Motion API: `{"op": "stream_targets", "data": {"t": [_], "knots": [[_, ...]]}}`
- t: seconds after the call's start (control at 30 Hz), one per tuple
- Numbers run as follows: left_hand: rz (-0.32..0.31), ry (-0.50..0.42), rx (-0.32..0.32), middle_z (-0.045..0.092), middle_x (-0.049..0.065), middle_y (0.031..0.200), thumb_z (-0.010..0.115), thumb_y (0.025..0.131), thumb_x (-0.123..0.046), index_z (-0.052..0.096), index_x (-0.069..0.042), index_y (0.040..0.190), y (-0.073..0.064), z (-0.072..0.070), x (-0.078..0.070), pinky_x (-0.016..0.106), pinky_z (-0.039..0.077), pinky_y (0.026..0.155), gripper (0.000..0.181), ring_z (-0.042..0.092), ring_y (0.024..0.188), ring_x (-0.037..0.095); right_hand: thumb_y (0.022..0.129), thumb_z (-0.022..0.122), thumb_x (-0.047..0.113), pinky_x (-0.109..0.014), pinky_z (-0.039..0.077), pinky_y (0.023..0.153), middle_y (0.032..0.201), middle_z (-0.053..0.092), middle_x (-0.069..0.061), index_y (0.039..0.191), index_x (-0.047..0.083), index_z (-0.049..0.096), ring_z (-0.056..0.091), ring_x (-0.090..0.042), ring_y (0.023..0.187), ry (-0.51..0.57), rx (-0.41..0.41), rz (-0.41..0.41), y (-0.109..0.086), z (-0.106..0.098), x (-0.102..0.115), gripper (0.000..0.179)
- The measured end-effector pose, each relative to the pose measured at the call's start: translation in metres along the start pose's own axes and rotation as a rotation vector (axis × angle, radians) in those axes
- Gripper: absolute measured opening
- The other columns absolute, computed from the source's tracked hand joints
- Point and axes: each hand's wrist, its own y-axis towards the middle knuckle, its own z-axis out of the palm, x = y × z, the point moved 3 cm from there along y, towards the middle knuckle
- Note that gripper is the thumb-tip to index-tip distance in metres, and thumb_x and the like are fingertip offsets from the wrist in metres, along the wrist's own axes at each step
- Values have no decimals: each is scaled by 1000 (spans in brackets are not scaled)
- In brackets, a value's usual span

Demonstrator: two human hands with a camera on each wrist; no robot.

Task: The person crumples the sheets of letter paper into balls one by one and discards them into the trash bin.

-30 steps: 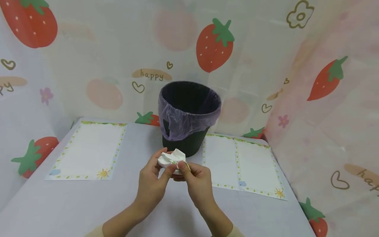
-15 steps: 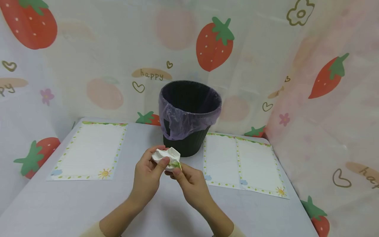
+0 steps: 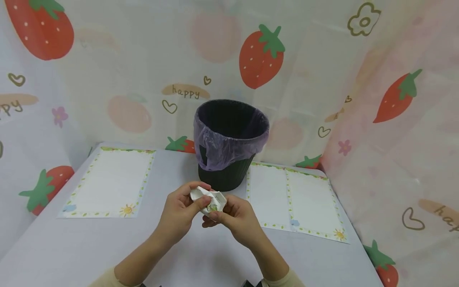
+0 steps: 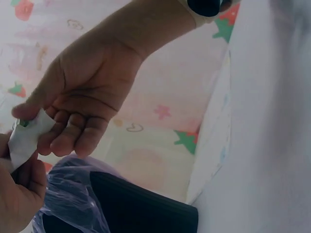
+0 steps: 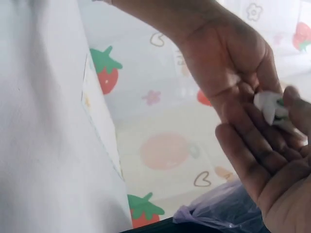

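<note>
Both hands are together over the table, in front of the bin, on one crumpled piece of white paper [image 3: 198, 194] that shows some green print. My left hand [image 3: 178, 215] grips its left side, thumb on top and fingers behind. At the lower right, my right hand [image 3: 244, 221] pinches the paper between thumb and fingers. In the left wrist view the crumpled paper [image 4: 26, 143] spans the gap between the right hand [image 4: 95, 82] and the left fingers. The right wrist view has the paper [image 5: 266, 107] partly hidden behind a thumb.
A dark bin [image 3: 224, 180] with a purple liner bag [image 3: 229, 149] over its rim stands behind the hands. One bordered sheet [image 3: 112, 183] lies at the left, and two bordered sheets [image 3: 313, 203] lie side by side at the right. Strawberry-print curtains [image 3: 143, 52] enclose the table [image 3: 89, 251].
The hands first shift a little left with the paper, then back right and slightly down. The paper turns between the fingers, and the right thumb and fingers change their place on it.
</note>
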Motion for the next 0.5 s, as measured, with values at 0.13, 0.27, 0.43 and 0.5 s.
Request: {"op": "stream_targets", "data": {"t": [0.13,0.27,0.43,0.5], "knots": [[37,29,-84,72,13,113,75,93,-8,70,-5,116,-2,2,4,25,60,82,24,69,94,19,99,67,7,-48,64,71,97,71,-32,111,-9,64,77,-32,78,-128,-113,-10,-1,6,1,20],[156,97,-76,73,6,123,73,94,-7,70,-11,126,-1,5,7,26,56,96,33,69,111,20,100,67,12,-46,64,70,97,72,-28,110,-6,66,77,-35,77,-152,-193,18,0,4,1,21],[307,277,33,65,4,141,86,81,-11,56,-14,146,1,7,5,24,47,109,72,60,131,19,100,66,14,-36,64,69,93,73,-28,107,-13,64,77,-22,74,-113,-274,107,-1,0,4,28],[343,337,55,63,4,143,93,72,-14,53,-13,149,1,7,4,22,47,108,86,60,132,19,99,68,13,-30,63,68,87,74,-24,104,-16,64,75,-17,72,-103,-311,144,-3,-1,5,30]]}}
